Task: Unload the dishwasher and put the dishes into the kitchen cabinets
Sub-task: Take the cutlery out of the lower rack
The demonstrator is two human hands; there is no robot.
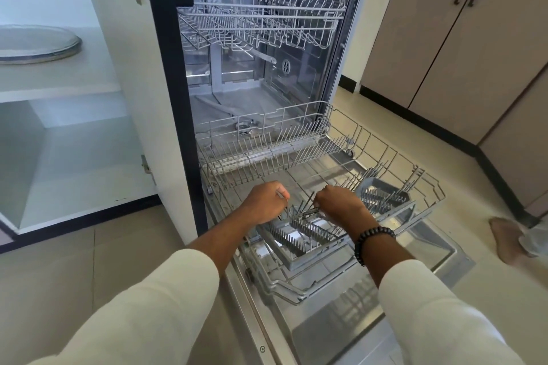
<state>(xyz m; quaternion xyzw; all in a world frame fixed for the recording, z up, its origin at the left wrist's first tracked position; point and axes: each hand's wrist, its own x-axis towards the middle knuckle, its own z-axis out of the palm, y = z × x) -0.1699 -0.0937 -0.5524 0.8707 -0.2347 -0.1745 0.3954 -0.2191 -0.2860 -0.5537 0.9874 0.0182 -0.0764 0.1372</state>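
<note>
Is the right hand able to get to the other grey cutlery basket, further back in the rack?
Probably yes. The right hand is beside the far cutlery basket, and nothing blocks the open rack between them.

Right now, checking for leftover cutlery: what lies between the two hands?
In the head view, thin metal cutlery stands between left hand and right hand, above the grey cutlery basket.
</note>
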